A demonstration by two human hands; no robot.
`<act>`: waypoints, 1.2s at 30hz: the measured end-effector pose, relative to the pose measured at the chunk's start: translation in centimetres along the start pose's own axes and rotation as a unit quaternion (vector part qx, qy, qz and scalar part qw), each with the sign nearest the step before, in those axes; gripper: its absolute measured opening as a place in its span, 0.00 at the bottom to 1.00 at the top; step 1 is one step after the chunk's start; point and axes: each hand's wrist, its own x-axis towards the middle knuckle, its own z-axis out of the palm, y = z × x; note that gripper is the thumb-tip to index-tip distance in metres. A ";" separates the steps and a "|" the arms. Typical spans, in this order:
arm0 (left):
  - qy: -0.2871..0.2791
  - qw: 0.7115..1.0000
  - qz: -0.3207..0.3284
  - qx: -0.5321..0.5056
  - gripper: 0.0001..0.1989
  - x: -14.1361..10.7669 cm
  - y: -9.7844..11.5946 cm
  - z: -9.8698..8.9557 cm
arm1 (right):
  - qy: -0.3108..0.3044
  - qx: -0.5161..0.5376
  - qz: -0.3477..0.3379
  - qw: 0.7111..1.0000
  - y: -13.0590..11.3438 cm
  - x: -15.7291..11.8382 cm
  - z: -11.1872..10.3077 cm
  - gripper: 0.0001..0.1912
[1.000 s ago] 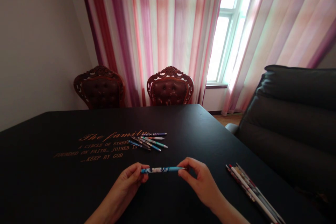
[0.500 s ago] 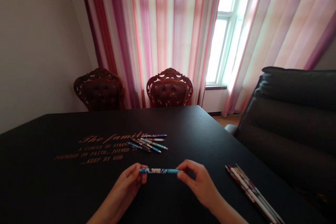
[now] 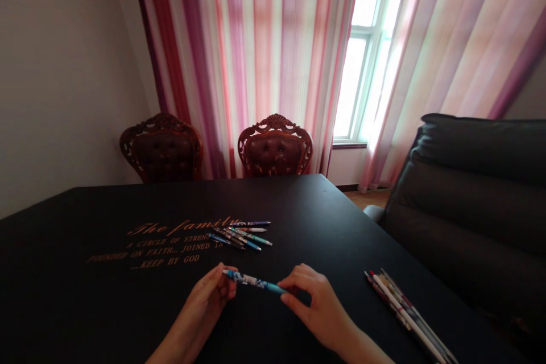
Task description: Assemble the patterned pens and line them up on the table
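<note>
A light-blue patterned pen [image 3: 256, 281] is held above the dark table, its left end slightly higher than its right. My right hand [image 3: 318, 298] pinches the right end between thumb and fingers. At the other end, my left hand [image 3: 213, 290] has its thumb and fingers closed around the pen's tip. Beyond my hands, a loose pile of several pens [image 3: 241, 236] lies partly over the gold lettering. To the right of my right hand rests a bundle of pens [image 3: 407, 313], side by side and slanted, with white, red and grey barrels.
The black table [image 3: 106, 313] bears gold lettering [image 3: 166, 242] on its left half. Two carved wooden chairs [image 3: 275, 151] stand behind its far edge. A black leather recliner [image 3: 473, 193] is at the right. Striped curtains [image 3: 256, 57] hang by a window [image 3: 356, 79].
The pen has tilted from level, its right end dropping and its left end rising a little. My right hand has moved slightly left and down.
</note>
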 end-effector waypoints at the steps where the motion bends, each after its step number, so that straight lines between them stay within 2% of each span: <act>1: 0.005 1.000 0.005 0.010 0.20 0.0 0.0 0.1 | 0.004 -0.010 -0.003 1.000 -0.1 0.0 0.1 0.05; 5: 0.002 0.994 0.064 0.094 0.22 -0.2 0.1 0.2 | 0.017 -0.018 0.009 1.000 0.0 0.0 0.2 0.02; 8: -0.010 0.970 0.124 0.209 0.16 -0.5 0.4 0.1 | 0.011 -0.001 0.013 1.000 0.0 0.0 0.3 0.03; 13: -0.023 0.939 0.158 0.306 0.15 -0.7 0.9 -0.2 | 0.006 0.015 0.049 0.999 -0.9 0.0 0.2 0.03; 15: -0.031 0.927 0.169 0.333 0.16 -0.6 0.8 -0.4 | 0.023 0.011 0.064 0.998 -1.3 -0.5 -0.7 0.03; 18: -0.036 0.915 0.184 0.358 0.18 -0.1 0.5 -0.9 | 0.105 -0.024 0.083 0.991 -0.9 -2.6 -3.5 0.05; 21: -0.038 0.907 0.182 0.379 0.18 0.4 -0.1 -1.5 | 0.213 -0.070 0.126 0.966 1.5 -6.9 -7.3 0.11; 24: -0.040 0.904 0.175 0.387 0.20 0.6 -0.7 -1.6 | 0.321 -0.147 0.206 0.913 5.4 -12.3 -10.9 0.17; 26: -0.039 0.905 0.170 0.389 0.21 0.6 -0.9 -1.5 | 0.360 -0.206 0.250 0.875 7.9 -15.5 -12.6 0.18; 28: -0.039 0.904 0.167 0.393 0.22 0.6 -1.1 -1.3 | 0.355 -0.238 0.281 0.859 9.9 -17.7 -13.4 0.19; 30: -0.040 0.902 0.164 0.398 0.23 0.5 -1.1 -1.1 | 0.328 -0.252 0.295 0.861 11.2 -18.8 -13.6 0.19; 36: -0.042 0.897 0.156 0.412 0.21 0.5 -1.3 -1.3 | 0.285 -0.291 0.284 0.868 12.0 -18.9 -12.4 0.19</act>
